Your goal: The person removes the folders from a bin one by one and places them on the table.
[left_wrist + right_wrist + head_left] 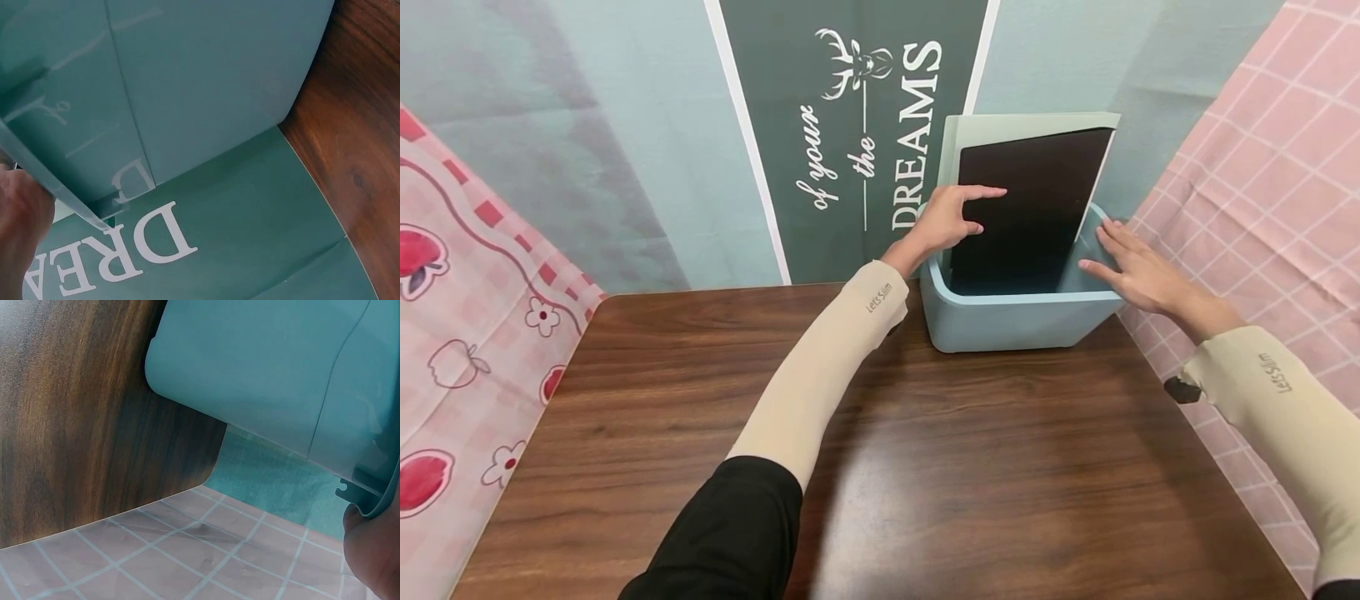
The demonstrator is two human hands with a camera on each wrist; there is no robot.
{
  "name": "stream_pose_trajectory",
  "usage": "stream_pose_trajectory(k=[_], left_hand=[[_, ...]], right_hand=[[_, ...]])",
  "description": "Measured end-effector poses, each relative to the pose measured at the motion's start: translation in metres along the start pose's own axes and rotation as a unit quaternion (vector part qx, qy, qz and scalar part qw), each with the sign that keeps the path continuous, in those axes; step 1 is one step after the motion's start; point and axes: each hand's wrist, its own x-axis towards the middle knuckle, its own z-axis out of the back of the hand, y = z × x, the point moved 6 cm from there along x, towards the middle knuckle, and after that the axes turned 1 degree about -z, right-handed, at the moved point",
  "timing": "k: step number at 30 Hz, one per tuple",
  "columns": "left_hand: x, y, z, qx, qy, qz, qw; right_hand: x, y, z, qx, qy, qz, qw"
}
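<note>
- Head view: a pale blue box (1018, 325), smooth, probably plastic and round-cornered, stands on the desk (880, 508) at 3 o'clock, its mouth upward.
- At 2 o'clock a flat, dark panel (1030, 208) tilts upright inside it, before a pale green sheet (1000, 129).
- At 1 o'clock the left hand (942, 218) reaches over the box's left end, index finger and thumb straight and spread apart; whether it touches the panel cannot be told.
- At 3 o'clock the right hand (1146, 271) lies at the right rim, fingers extended, thumb spread away.
- Dark wood grain fills 6 o'clock; a creased green cloth (820, 242) with white lettering hangs at 12.
- Left wrist view: the box's glossy wall, lined by a thin seam, spans 12 o'clock; the left hand sits at 8, fingers hidden.
- Right wrist view: the rounded box wall is at 1 o'clock, a notched tab (344, 489) near the right hand at 4, whose finger spread cannot be told; grid-patterned pink cloth (187, 550) lies at 6.
</note>
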Motion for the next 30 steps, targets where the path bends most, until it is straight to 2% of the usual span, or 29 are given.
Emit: stream_pose_trajectory(k=[8,14,23,30], left_hand=[[-0.003,-0.003,0.000,-0.020,0.002,0.007,0.9998],[-0.006,-0.007,0.004,-0.026,-0.003,0.002,0.9997],[-0.009,-0.020,0.021,-0.040,-0.005,-0.006,0.9992],[-0.012,-0.030,0.039,-0.035,-0.012,-0.025,0.9990]], right_hand=[[-0.001,0.003,0.003,0.003,-0.002,0.001,1.0000],[0.000,0.004,0.004,0.007,0.004,0.001,1.0000],[0.001,0.005,0.007,0.013,0.009,0.001,0.9999],[0.002,0.008,0.009,0.010,0.014,0.001,0.9999]])
